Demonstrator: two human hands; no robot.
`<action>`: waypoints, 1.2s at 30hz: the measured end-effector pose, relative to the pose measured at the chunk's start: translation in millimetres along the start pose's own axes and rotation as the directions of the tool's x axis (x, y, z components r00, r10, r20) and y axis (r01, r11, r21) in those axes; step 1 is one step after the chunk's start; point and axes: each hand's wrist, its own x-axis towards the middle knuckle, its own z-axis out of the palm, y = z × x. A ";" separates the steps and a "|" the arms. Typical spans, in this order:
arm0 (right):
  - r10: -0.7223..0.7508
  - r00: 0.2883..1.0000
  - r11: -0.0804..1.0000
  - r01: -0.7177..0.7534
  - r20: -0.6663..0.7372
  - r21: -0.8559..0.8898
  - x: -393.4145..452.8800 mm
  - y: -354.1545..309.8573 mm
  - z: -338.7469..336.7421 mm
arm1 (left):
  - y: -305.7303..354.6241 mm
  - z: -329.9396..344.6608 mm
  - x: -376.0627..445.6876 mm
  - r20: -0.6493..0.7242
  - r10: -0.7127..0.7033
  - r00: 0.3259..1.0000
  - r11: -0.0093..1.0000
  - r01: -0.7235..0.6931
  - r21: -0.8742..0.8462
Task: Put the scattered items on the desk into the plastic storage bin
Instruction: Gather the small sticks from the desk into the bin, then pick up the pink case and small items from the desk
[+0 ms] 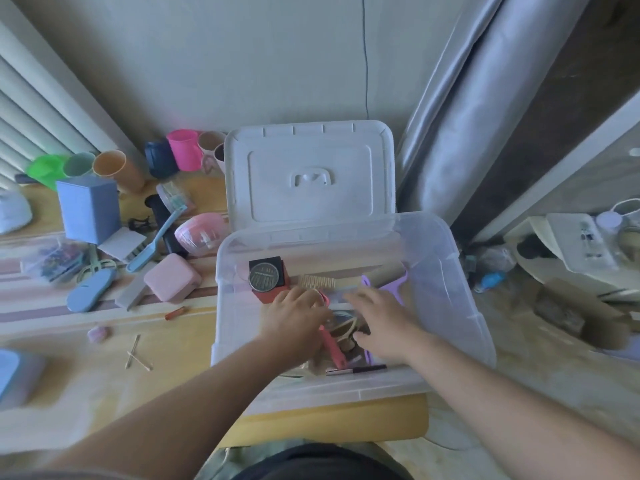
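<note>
Both hands, left (294, 315) and right (381, 323), reach into the bin (450, 289) at the table's (173, 375) edge, each grip blurred beyond telling; leaning on its near wall could tip it floorward.

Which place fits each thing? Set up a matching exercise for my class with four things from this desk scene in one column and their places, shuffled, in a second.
Things:
1. pink square case
2. bin lid
3. red box
4. orange screwdriver

Places:
A. propped upright behind the plastic storage bin
B. inside the bin, far left corner
C. on the desk, beside the bin's left wall
D. on the desk, nearer the person than the case

Pairs: 1-C, 2-A, 3-B, 4-D
</note>
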 end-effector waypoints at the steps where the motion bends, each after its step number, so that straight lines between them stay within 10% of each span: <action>1: -0.018 0.996 1.000 0.017 -0.083 -0.008 0.0 -8.3 -2.7 | -7.4 -7.6 -6.5 -0.101 -0.015 0.995 0.998 0.008 -0.063; 9: -0.244 0.857 0.957 0.290 -0.453 0.033 22.9 -143.5 -22.1 | -119.8 -26.7 -77.4 -0.476 -0.349 0.807 0.914 0.179 -0.365; 15: -0.385 0.767 0.884 0.466 -0.513 0.034 63.2 -284.8 1.8 | -248.7 27.6 -157.1 -0.150 -0.647 0.747 0.733 0.556 -0.393; 20: -0.312 0.941 0.950 0.309 -0.130 -0.044 129.3 -361.4 52.6 | -319.6 88.8 -215.8 0.328 -0.529 0.783 0.784 0.599 -0.165; 25: -0.143 0.978 0.959 0.175 0.152 -0.224 188.3 -377.6 104.2 | -345.2 115.3 -221.3 0.303 -0.340 0.890 0.922 0.379 -0.076; 36: -0.008 0.996 0.944 0.037 0.088 -0.328 216.7 -361.2 154.6 | -357.7 127.5 -218.6 0.358 -0.147 0.922 0.986 0.164 -0.016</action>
